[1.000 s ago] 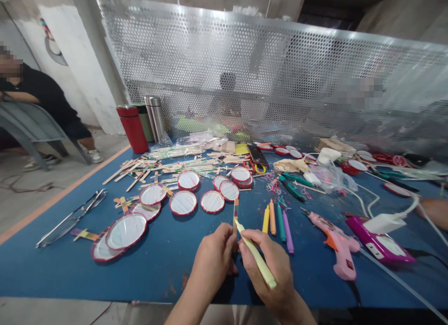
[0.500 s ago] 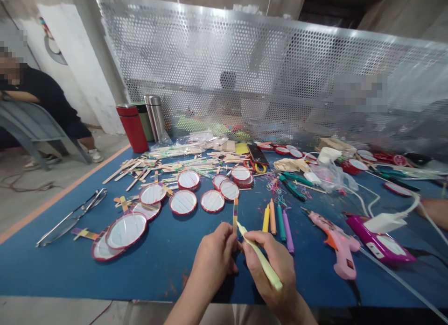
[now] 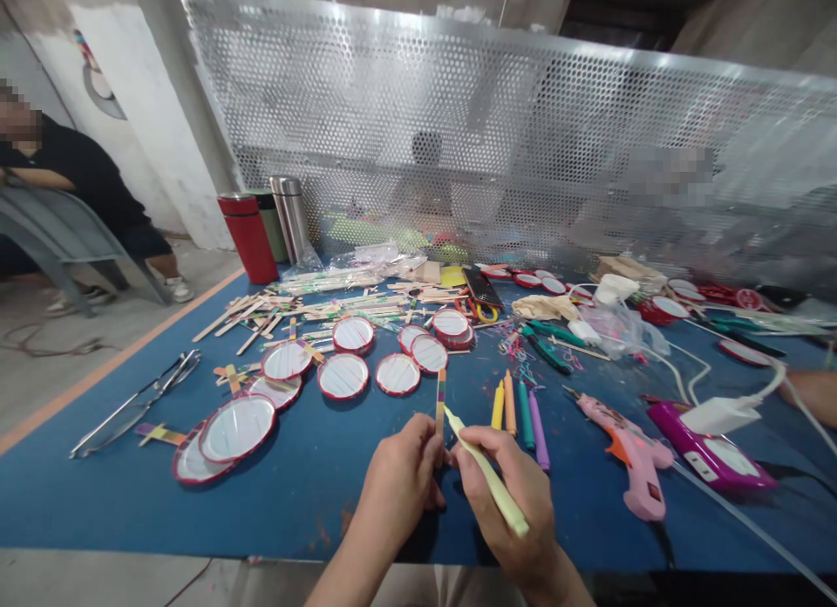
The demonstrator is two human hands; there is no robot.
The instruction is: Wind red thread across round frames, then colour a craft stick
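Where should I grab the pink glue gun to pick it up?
Hold the pink glue gun by its handle, the thick part pointing toward you. Reach in from your side of the blue table, because the gun is lying on its side with the handle's end nearest you. The nozzle points away, so your fingers should stay clear of the tip.

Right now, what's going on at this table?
A person's left hand holds a striped wooden craft stick upright, while the right hand holds a pale yellow stick with its tip close to it. Red-rimmed round discs and a pink glue gun lie on the blue table. Another person sits off to the side.
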